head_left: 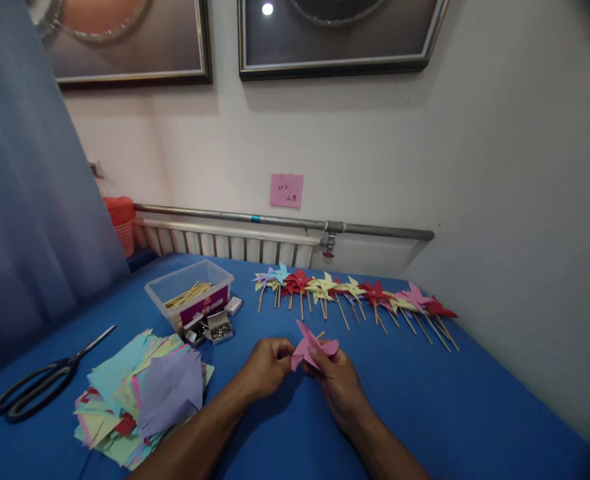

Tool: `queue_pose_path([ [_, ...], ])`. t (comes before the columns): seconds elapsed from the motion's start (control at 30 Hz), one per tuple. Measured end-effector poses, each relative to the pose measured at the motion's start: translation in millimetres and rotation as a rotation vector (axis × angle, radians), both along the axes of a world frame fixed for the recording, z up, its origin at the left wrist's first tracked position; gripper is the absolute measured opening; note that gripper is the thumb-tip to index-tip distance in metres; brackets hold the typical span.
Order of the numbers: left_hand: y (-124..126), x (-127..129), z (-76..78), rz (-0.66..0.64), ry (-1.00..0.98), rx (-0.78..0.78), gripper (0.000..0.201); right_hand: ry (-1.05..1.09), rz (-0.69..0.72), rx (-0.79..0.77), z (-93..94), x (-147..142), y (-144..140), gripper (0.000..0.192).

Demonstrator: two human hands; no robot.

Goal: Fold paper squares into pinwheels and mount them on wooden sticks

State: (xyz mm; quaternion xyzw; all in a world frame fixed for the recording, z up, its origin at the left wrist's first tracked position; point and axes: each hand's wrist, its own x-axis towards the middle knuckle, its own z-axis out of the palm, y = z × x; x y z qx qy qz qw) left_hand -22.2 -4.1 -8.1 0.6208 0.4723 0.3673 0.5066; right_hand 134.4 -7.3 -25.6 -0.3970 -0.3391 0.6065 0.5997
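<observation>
A blue-covered counter point(425, 413) reaches back to a pale, off-white wall point(499, 167), where a white ribbed radiator point(225, 243) sits beneath a grey metal pipe point(215, 215) with a red-handled valve point(329, 247). Above the pipe is a pink note point(287, 191) with handwriting, and higher up are two dark-framed pictures, the right one catching a bright spot of light point(267, 9). A blue curtain point(29, 167) hangs at the left, beside a red basket point(123, 233).

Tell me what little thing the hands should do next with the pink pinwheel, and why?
Maybe gently shape the left side of the pink pinwheel: the left hand is right by that edge, and the right hand pinches it near the middle, which should keep it steady.
</observation>
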Motion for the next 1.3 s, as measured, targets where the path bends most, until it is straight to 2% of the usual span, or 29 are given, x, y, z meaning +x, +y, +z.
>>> queue_pose_path([
  [0.33, 5.2, -12.4, -1.4, -0.08, 0.085, 0.01, 0.012, 0.006, -0.042, 0.003, 1.1, 2.1, 2.1, 0.043],
  [0.63, 7.2, -11.7, -7.4, -0.029, 0.125, 0.019, 0.017, 0.0, -0.063, 0.001, -2.0, 2.8, 3.2, 0.043],
  [0.8, 5.6, -9.5, -4.0, 0.014, 0.137, 0.017, 0.008, -0.003, -0.099, 0.005, -4.3, 3.6, 6.2, 0.043],
  [1.17, 6.4, -9.4, -6.5, 0.017, 0.183, 0.044, 0.008, -0.06, -0.094, 0.04, -9.4, 4.8, 7.0, 0.038],
  [1.3, 6.4, -7.3, -9.2, -0.012, 0.152, 0.045, 0.017, -0.062, -0.075, 0.057, -10.4, 3.4, 5.5, 0.038],
])
